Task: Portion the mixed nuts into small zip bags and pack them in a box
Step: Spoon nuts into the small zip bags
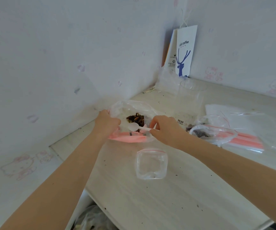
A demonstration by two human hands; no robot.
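Note:
A large clear bag point(130, 107) with a pink zip strip lies open on the table, with dark mixed nuts point(136, 118) inside. My left hand point(106, 124) grips the bag's left rim and holds its mouth open. My right hand point(164, 130) pinches the handle of a white plastic spoon point(134, 127), whose bowl sits inside the bag's mouth just in front of the nuts. A small empty zip bag point(151, 164) with a red seal line stands open on the table, nearer to me than both hands.
To the right lie another clear bag holding nuts point(205, 131) and a pack of zip bags with pink strips point(246, 141). A clear plastic cup point(191, 100) stands behind. A white paper coffee bag point(184, 52) leans in the wall corner. The table's front left edge point(90, 195) drops off.

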